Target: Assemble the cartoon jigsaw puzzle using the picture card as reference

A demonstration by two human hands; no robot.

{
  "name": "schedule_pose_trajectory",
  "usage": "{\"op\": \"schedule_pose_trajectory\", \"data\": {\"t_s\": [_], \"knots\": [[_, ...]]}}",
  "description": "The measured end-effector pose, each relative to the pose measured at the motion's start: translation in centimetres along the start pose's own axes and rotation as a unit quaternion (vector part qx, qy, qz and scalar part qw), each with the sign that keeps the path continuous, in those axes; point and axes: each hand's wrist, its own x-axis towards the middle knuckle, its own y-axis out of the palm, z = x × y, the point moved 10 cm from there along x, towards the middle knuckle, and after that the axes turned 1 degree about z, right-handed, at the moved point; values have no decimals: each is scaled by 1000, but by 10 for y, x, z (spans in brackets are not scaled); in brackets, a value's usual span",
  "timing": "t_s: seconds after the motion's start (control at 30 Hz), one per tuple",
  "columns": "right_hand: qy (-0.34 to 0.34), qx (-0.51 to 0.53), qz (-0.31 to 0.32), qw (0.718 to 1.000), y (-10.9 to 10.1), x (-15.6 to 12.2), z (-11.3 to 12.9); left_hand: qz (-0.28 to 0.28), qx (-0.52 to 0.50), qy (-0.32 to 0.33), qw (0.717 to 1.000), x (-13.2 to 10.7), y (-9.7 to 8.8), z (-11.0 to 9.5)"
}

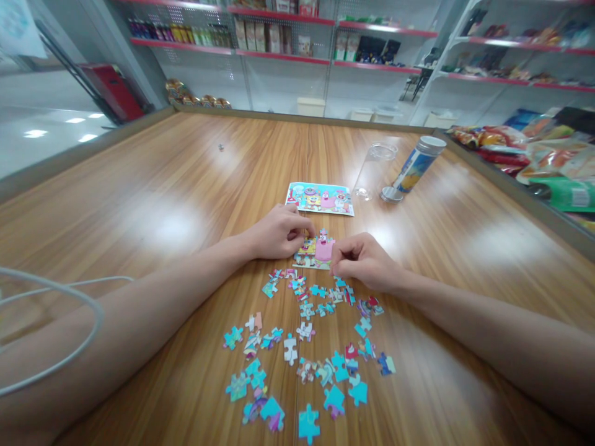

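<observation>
A small joined patch of cartoon puzzle (317,251) lies on the wooden table (162,204) between my hands. My left hand (277,233) rests at its upper left edge, fingers curled and pinching a small piece against it. My right hand (363,260) sits at its right edge, fingers closed in a pinch on the patch's lower right corner. Several loose blue and pink pieces (307,347) are scattered on the table in front of me, below both hands. A printed reference picture (320,198) lies flat just beyond the patch.
A clear tube (374,168) and a tube with a printed label (418,163) lie beyond the picture, a round lid (391,194) beside them. Snack bags (534,155) fill a bin to the right. Store shelves (288,43) stand behind. A white cable (56,310) loops at left.
</observation>
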Motion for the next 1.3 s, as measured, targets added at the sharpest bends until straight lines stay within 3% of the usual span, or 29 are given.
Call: {"op": "schedule_pose_trajectory", "data": {"t_s": [0.33, 0.8, 1.3], "knots": [[-2, 24, 36, 999, 3, 1, -3, -5, -5, -4, 1000, 0, -1, 0], [-17, -44, 62, 997, 10, -3, 4, 1, -7, -5, 1000, 1, 0, 0], [-13, -22, 65, 998, 9, -2, 2, 0, -6, -4, 1000, 1, -1, -3]]}}
